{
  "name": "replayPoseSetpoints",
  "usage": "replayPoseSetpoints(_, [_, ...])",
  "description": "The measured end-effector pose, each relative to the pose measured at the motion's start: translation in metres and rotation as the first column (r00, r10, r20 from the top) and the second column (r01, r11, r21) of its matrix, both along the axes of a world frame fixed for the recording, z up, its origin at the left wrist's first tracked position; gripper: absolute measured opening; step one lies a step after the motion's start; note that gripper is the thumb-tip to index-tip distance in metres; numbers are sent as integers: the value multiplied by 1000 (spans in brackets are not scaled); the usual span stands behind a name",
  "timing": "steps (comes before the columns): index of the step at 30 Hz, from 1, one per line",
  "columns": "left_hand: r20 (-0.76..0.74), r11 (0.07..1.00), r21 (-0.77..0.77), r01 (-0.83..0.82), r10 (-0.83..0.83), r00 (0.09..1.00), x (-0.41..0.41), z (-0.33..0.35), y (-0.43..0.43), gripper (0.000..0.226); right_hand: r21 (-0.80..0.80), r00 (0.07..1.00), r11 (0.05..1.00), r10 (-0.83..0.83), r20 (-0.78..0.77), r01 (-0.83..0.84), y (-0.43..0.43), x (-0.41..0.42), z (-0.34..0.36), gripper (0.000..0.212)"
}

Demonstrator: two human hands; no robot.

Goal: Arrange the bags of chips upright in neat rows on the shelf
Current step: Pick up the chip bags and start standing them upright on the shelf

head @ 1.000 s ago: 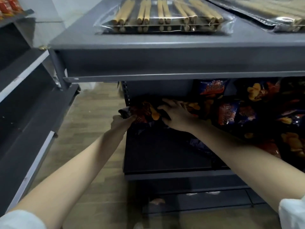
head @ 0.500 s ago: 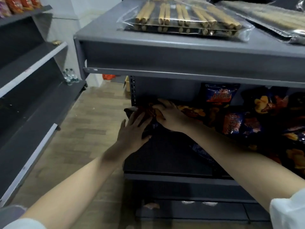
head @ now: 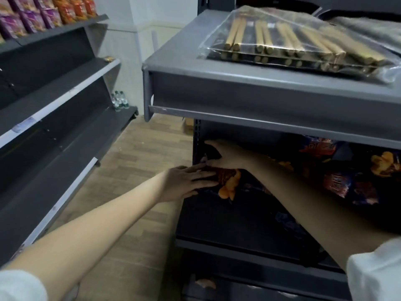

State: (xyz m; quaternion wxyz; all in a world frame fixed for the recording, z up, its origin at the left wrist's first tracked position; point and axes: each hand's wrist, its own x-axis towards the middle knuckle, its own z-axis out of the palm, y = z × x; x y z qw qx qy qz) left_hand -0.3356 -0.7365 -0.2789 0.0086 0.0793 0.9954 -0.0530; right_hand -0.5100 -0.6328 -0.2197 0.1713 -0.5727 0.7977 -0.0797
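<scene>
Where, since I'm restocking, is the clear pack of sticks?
Head view, upper right: the clear pack of sticks lies on the grey top shelf, above the chip bags.

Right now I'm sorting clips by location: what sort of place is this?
Probably a small grocery or convenience store: grey retail shelving, snack bags in rows on the left rack, and the left hand and right hand on a chip bag.

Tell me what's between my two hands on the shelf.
One bag of chips, in the head view: left hand lies flat against its front, right hand grips its dark top.
</scene>
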Motion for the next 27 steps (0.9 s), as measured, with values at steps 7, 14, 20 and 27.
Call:
replayPoseSetpoints(7, [-187, 999, -17, 36, -38, 982, 8, -1, -3, 69, -40, 928, 984, -149, 341, 172, 3, -11, -19, 73])
replayPoseSetpoints(14, [-409, 917, 391, -81, 252, 877, -5, 18, -2, 65, -240, 649, 743, -324, 689, 625, 12, -28, -11, 47])
replayPoseSetpoints(20, [65, -29, 998, -64, 728, 682, -35, 48, 43, 92, -352, 461, 427, -184, 868, 833, 29, -15, 9, 34])
replayPoseSetpoints(27, [174, -22, 973, -230, 720, 671, -47, 25, 60, 67, -416, 582, 512, -219, 783, 751, 76, -4, 1, 37])
